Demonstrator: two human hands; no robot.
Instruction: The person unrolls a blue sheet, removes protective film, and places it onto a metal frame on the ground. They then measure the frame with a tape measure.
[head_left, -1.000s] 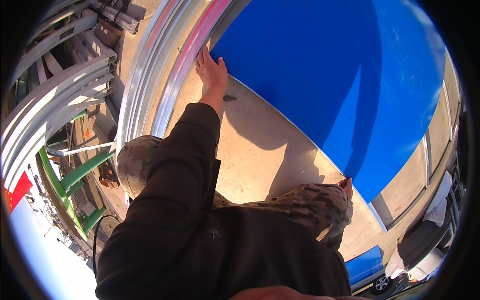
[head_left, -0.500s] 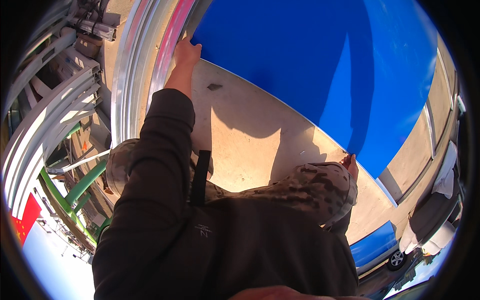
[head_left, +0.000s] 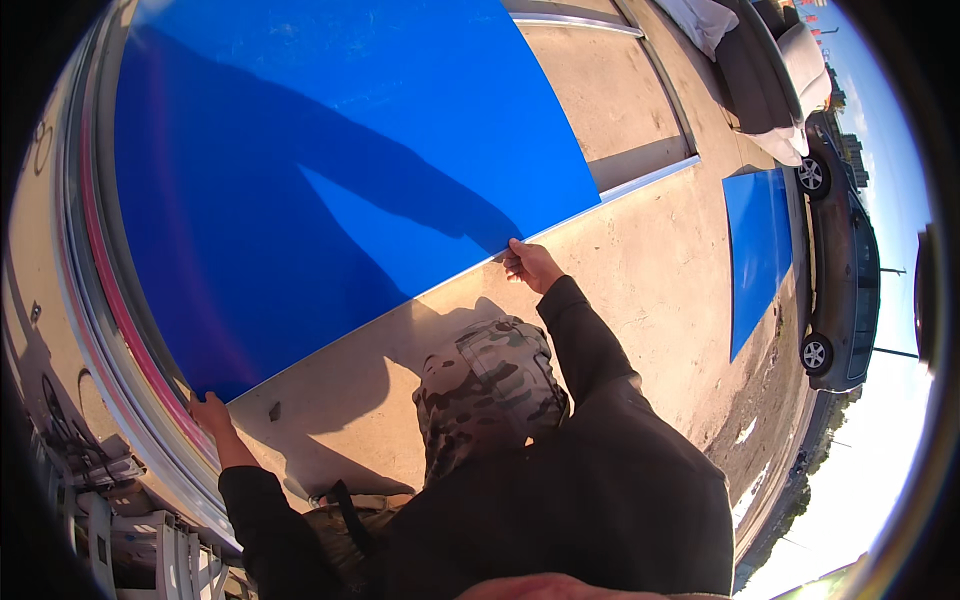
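Observation:
A large blue sheet (head_left: 390, 170) lies flat in front of me, with my shadow across it. My left hand (head_left: 209, 411) is closed on its near-left corner, close beside a red-striped metal rail (head_left: 118, 290). Farther right, my right hand (head_left: 532, 265) pinches the near edge of the sheet, thumb on top and fingers curled beneath. Past that hand, a silvery metal bar (head_left: 650, 180) carries on in line with the sheet's near edge.
Long metal profiles (head_left: 150, 425) run along the left side. A smaller blue sheet (head_left: 758, 255) lies on the concrete at right, near a parked dark car (head_left: 845, 270). A dark seat with pale covers (head_left: 765, 75) stands at the far right. My camouflage-clad knee (head_left: 490, 380) is close to the sheet's edge.
My view has swung to the right, bringing the car and smaller blue sheet farther into sight. Both hands stay on the large sheet's near edge; the right one shows more plainly now.

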